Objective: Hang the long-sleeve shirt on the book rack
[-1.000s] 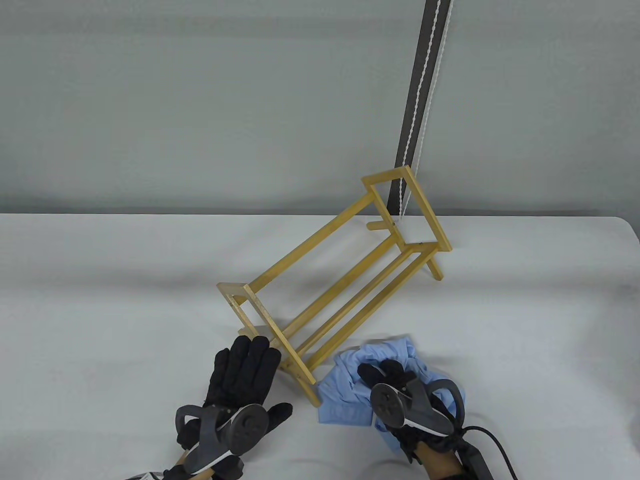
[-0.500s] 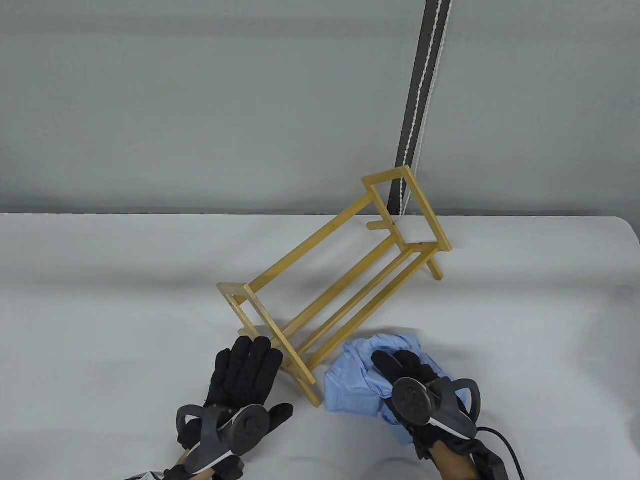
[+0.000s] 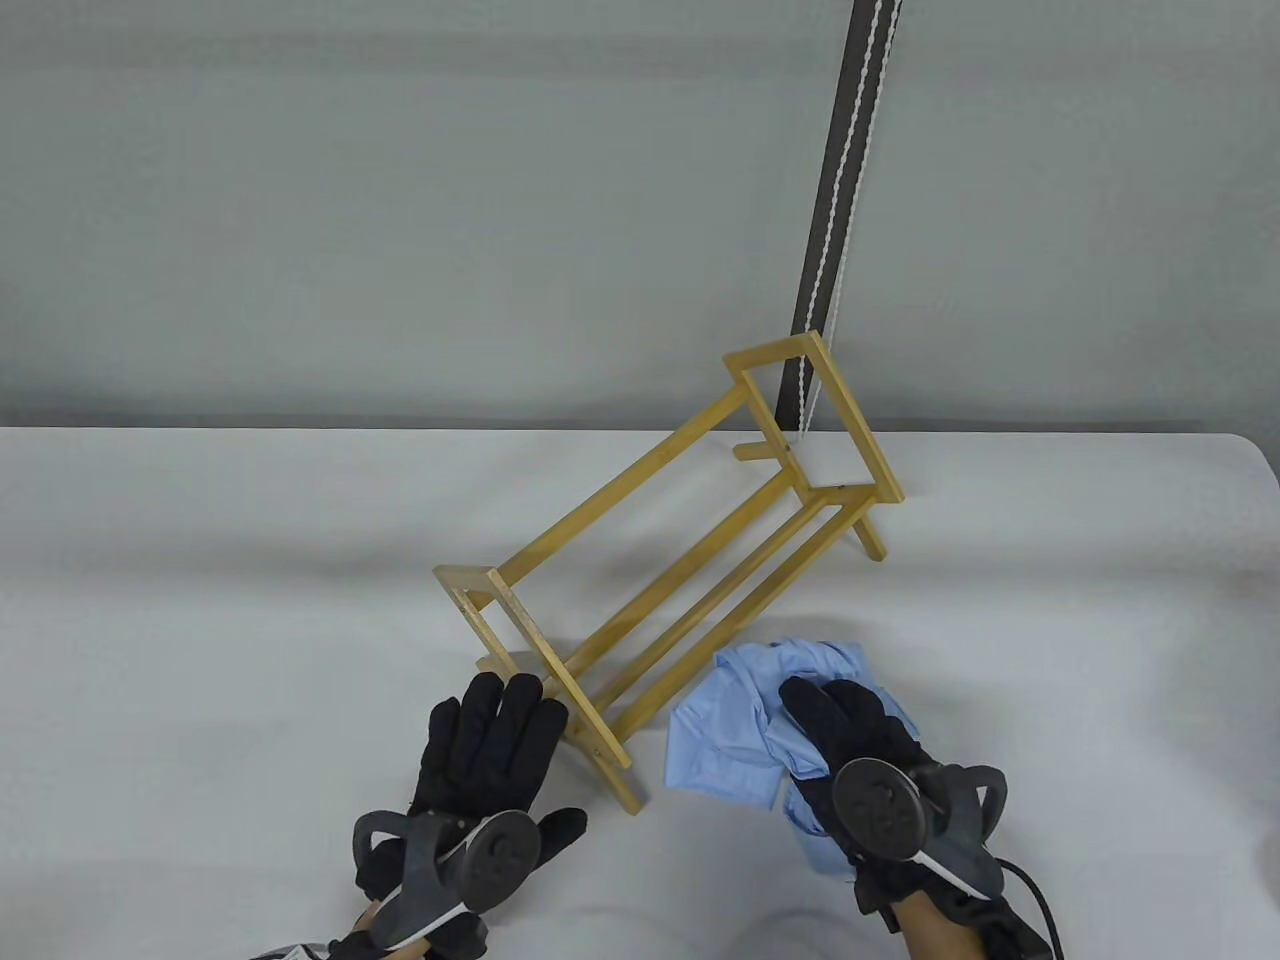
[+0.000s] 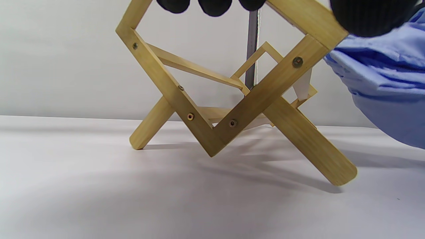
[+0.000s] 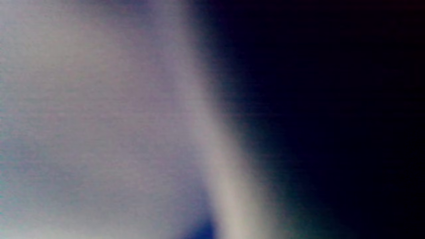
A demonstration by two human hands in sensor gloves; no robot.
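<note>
Table view: wooden book rack [image 3: 668, 555] sits diagonally mid-frame on the white counter [image 3: 200, 560], near end at lower centre, far end toward upper right by the dark strip with white cords [image 3: 835, 200]. Left hand [image 3: 487, 745], lower left of centre, lies flat with fingers spread, fingertips touching the rack's near end frame, gripping nothing. Right hand [image 3: 850, 735], lower right, sits on top of the crumpled blue shirt [image 3: 730, 735], fingers curled into the cloth; whether it has a real grip or is only pressing down, cannot tell from here. Shirt is on the counter just beside the rack's near end, not yet on any rail. Left wrist view: rack end frame [image 4: 229, 96] fills centre, X-shaped legs on the counter, gloved fingertips [image 4: 214, 5] at the top edge against the upper bar, shirt bunched at right edge. Right wrist view: blurred, pale cloth left and dark right, nothing usable. Step in hand, as I read it: get hold of the shirt. To do it well, likely find collar or shoulders rather than lifting the wad, shake it open, keep the left hand bracing the rack since it looks light and tippy, then drape over the top rail with weight balanced both sides.
</note>
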